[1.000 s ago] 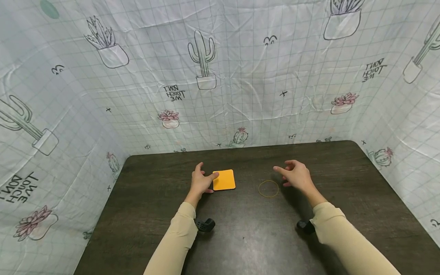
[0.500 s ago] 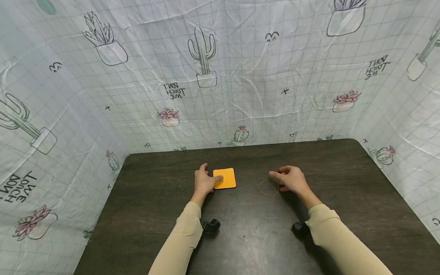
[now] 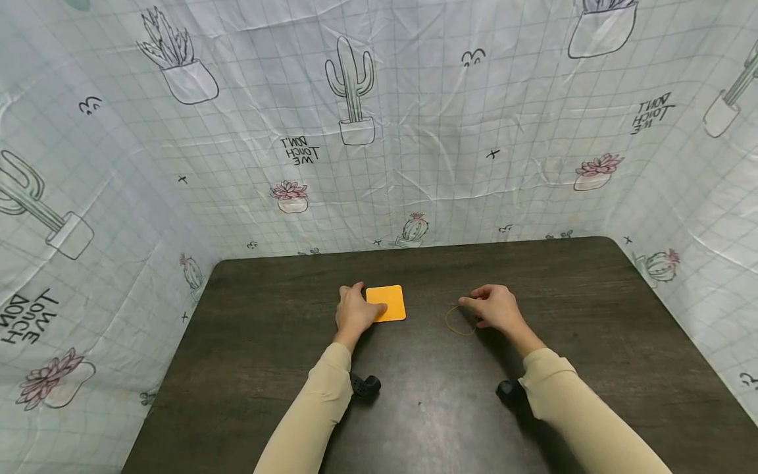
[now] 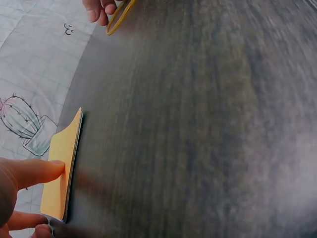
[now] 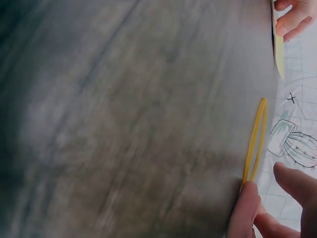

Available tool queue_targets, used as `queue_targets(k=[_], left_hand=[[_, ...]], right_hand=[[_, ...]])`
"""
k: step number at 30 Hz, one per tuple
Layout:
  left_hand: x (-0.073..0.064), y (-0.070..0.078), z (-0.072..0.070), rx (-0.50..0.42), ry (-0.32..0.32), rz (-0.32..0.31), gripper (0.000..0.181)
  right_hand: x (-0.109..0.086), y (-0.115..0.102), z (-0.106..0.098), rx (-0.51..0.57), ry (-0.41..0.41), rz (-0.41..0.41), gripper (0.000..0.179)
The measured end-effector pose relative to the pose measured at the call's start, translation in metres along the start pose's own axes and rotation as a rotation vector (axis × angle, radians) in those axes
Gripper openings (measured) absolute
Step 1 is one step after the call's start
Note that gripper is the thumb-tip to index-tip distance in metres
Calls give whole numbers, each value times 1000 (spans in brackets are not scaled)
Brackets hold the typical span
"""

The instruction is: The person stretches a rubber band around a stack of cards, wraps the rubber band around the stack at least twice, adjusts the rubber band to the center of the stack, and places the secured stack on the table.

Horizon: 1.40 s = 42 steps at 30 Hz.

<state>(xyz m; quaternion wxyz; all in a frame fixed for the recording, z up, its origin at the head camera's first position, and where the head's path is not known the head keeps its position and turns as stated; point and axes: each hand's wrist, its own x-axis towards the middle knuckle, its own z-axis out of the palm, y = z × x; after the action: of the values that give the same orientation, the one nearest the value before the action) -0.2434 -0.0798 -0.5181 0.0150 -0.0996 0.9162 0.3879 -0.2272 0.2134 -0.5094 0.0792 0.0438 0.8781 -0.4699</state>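
Observation:
Near the middle of the table lies a thin yellow-orange square [image 3: 387, 297] with rounded corners and a dark underside. My left hand [image 3: 353, 311] is at its left side; the straight thumb [image 4: 47, 170] touches the top face and the other fingers lie along the edge, partly hidden. To the right, a thin yellow rubber band [image 5: 254, 141] forms a loop on the table. My right hand [image 3: 496, 308] reaches the band's right side. In the right wrist view one fingertip touches the band's near end, while the thumb stands apart from it.
A dark wood-grain table [image 3: 284, 336] carries these things. White curtain [image 3: 450, 145] printed with cacti hangs behind it and along both sides. A black wrist camera [image 3: 365, 387] sits on the left wrist, another black camera [image 3: 506, 391] on the right.
My left hand has moved right, sliding its thumb farther onto the yellow square. The right hand has come left and down to the rubber band, now covering part of it.

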Motion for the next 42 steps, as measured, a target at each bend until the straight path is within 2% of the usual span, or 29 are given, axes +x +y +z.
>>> queue_targets(k=[8,12,25,37,42], left_hand=[[-2,2,0,57,7,41,67],[-3,1,1,63,17,54,64],[-8,-1,5,52,68,93,59],[-15,0,7,74,133,146,57],[-16,-2,9,74,141,155,56]], right_hand=[[2,2,5,-99,54,-73,27],[2,1,7,-133,75,-74,22],[3,0,8,-191,84,-84,13],[0,-3,7,-277,66,-125,13],[-1,-3,6,-279,53,-114,13]])
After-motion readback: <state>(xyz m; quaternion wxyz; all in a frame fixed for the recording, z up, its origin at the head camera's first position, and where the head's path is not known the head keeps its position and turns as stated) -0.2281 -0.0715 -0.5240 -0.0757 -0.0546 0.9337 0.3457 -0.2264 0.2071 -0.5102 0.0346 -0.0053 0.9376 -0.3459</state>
